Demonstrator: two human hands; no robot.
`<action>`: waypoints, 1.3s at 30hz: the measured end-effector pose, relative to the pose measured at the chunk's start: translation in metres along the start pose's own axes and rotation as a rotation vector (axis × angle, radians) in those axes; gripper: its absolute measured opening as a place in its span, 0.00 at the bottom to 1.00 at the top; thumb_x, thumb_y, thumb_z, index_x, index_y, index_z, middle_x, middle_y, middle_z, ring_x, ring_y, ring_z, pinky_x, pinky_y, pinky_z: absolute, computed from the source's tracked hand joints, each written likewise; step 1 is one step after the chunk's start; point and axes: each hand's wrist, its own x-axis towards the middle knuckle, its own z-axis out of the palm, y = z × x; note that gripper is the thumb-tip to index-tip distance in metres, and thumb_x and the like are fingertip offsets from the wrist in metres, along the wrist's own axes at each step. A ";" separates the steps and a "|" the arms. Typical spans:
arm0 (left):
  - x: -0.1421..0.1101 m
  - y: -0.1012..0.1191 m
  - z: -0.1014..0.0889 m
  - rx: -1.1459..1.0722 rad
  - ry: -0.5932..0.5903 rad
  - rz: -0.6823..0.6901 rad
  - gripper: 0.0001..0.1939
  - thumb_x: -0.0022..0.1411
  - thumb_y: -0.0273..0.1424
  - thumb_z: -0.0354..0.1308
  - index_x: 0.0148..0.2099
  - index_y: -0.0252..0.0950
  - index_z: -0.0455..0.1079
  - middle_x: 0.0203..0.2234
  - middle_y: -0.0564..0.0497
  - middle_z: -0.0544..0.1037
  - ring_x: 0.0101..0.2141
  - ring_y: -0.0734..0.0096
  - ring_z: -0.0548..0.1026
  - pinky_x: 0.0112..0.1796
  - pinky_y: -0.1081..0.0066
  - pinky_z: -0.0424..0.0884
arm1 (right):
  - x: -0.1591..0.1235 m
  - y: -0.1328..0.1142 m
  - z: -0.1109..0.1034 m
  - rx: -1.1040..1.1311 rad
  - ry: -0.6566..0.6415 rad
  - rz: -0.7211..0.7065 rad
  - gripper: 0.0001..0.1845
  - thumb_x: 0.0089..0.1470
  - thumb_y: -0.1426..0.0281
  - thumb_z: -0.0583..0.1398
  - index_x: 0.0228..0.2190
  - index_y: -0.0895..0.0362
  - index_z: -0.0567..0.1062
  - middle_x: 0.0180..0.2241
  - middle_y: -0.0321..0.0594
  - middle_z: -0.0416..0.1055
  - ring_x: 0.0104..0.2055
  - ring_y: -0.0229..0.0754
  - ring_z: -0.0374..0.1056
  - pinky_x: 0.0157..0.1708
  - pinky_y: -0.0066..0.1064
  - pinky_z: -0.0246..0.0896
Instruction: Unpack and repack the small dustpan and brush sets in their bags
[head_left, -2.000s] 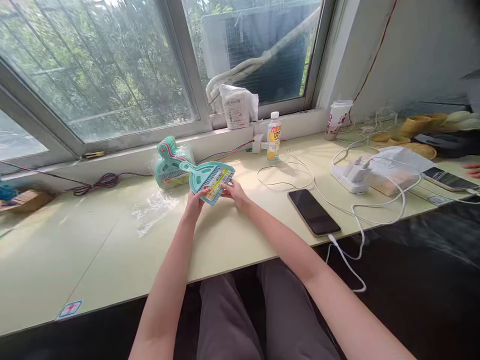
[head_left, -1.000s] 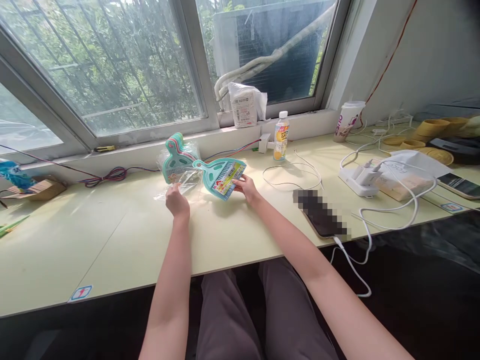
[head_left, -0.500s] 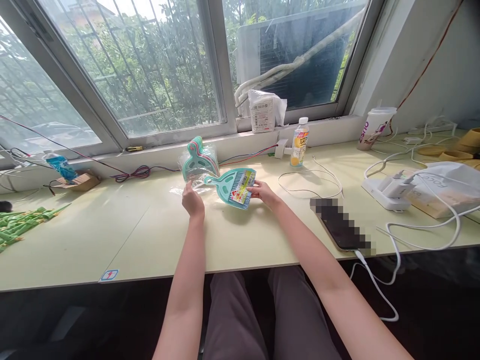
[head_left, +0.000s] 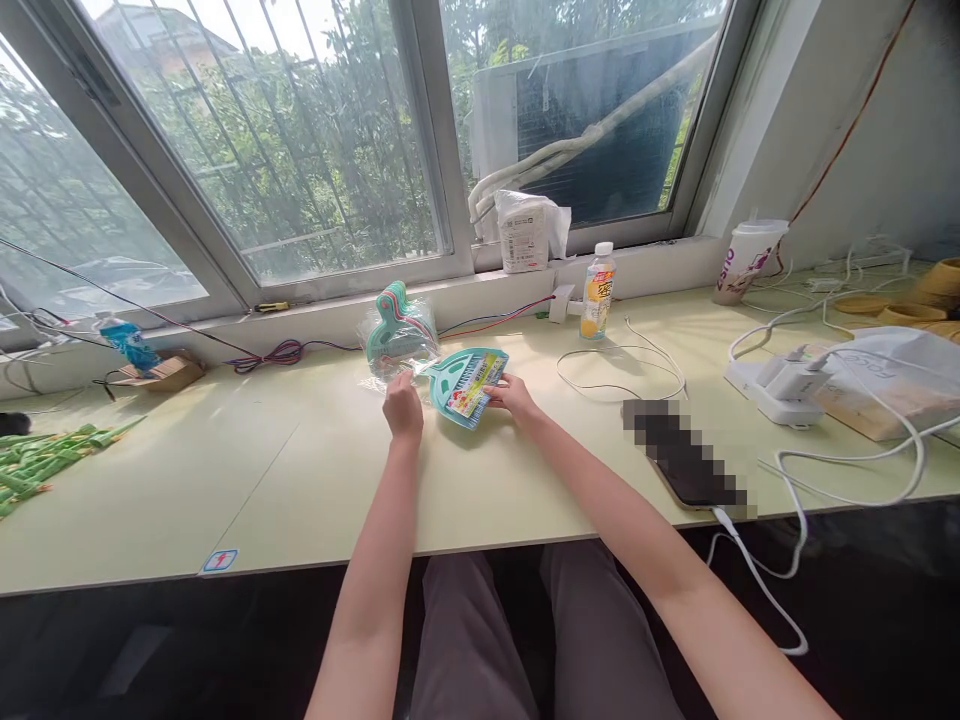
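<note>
Gripping clear plastic film (head_left: 415, 368) in the left hand (head_left: 403, 408), the person pinches the green dustpan set (head_left: 459, 388) by its right edge with the right hand (head_left: 513, 397), just above the table's (head_left: 337, 480) middle.

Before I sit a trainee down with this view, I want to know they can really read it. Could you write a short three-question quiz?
1. True or false: the right hand holds the turquoise dustpan at its wide end.
2. Which is nearer the drink bottle?
A) lidded cup
B) white packet
3. Fill in the colour: the cable plugged into the phone is ____.

Key: 1 true; 2 B; 3 white.
</note>
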 end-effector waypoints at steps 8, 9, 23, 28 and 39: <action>-0.007 0.025 -0.006 -0.203 0.067 0.141 0.21 0.63 0.34 0.55 0.59 0.42 0.66 0.64 0.47 0.59 0.67 0.57 0.49 0.62 0.54 0.52 | -0.002 -0.003 0.001 0.088 -0.015 -0.068 0.12 0.48 0.79 0.65 0.36 0.59 0.72 0.31 0.40 0.78 0.31 0.42 0.76 0.44 0.45 0.75; -0.006 0.027 -0.007 -0.219 0.147 0.079 0.28 0.61 0.37 0.58 0.63 0.42 0.60 0.68 0.46 0.51 0.68 0.56 0.43 0.63 0.52 0.49 | -0.001 -0.003 0.000 0.109 -0.001 -0.082 0.12 0.48 0.78 0.65 0.36 0.58 0.72 0.32 0.40 0.78 0.32 0.42 0.76 0.45 0.45 0.75; -0.010 0.031 0.024 -1.398 -0.702 -0.360 0.31 0.59 0.38 0.62 0.62 0.37 0.61 0.54 0.42 0.73 0.56 0.55 0.69 0.57 0.55 0.65 | -0.005 -0.006 0.004 0.142 0.066 -0.194 0.13 0.47 0.74 0.66 0.36 0.57 0.71 0.35 0.41 0.77 0.38 0.44 0.75 0.46 0.45 0.74; -0.014 0.040 0.025 -1.485 -0.753 -0.252 0.33 0.62 0.51 0.53 0.62 0.36 0.62 0.59 0.42 0.69 0.61 0.52 0.63 0.59 0.53 0.60 | -0.003 -0.005 0.004 0.158 0.093 -0.192 0.14 0.47 0.74 0.66 0.36 0.57 0.70 0.33 0.40 0.77 0.38 0.44 0.75 0.47 0.45 0.74; -0.019 0.046 0.027 -1.349 -0.849 -0.292 0.31 0.61 0.53 0.52 0.61 0.42 0.62 0.59 0.44 0.68 0.60 0.57 0.64 0.60 0.53 0.57 | 0.002 -0.007 -0.005 0.175 0.182 -0.244 0.19 0.44 0.69 0.67 0.38 0.55 0.68 0.37 0.41 0.75 0.42 0.45 0.74 0.47 0.44 0.73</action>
